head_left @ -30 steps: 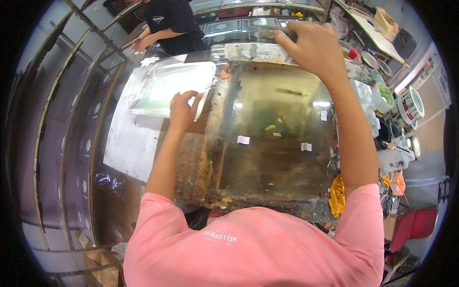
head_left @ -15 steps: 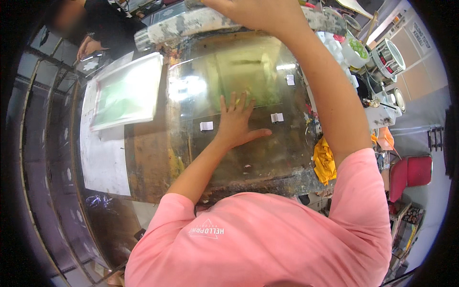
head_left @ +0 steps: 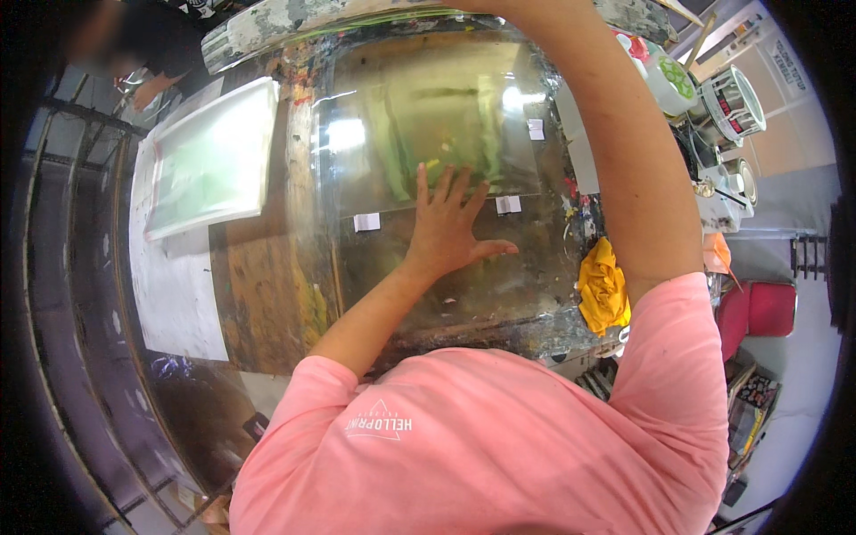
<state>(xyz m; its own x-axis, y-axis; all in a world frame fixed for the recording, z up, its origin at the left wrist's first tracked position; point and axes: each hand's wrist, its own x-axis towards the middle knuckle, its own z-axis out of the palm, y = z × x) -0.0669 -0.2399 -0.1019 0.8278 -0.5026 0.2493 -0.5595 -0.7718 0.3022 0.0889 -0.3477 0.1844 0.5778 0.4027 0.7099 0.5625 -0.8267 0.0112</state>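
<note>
My left hand [head_left: 448, 218] lies flat with its fingers spread, fingertips over the near edge of a clear glossy sheet [head_left: 357, 178]. The sheet rests on a stained brown board, and greenish reflections show in it. Small white tabs sit around the sheet: one left of my hand [head_left: 366, 222], one right of it [head_left: 508, 205], one by the sheet's right side [head_left: 535, 129]. My right arm reaches up to a paint-smeared frame bar [head_left: 285, 34] across the top. The picture's upper edge cuts off my right hand [head_left: 486, 4], so its fingers are hidden.
Left of the board, a stack of clear sheets [head_left: 214, 152] lies partly on white paper [head_left: 178, 303]. A yellow cloth [head_left: 604, 287] lies at the right edge, with tubs and cans [head_left: 731, 102] beyond. Another person [head_left: 160, 53] is at upper left. A red chair [head_left: 767, 308] stands right.
My right hand has slipped out past the top edge, and the frame bar sits higher in the picture. My left hand stays spread on the sheet. The whole view has shifted slightly.
</note>
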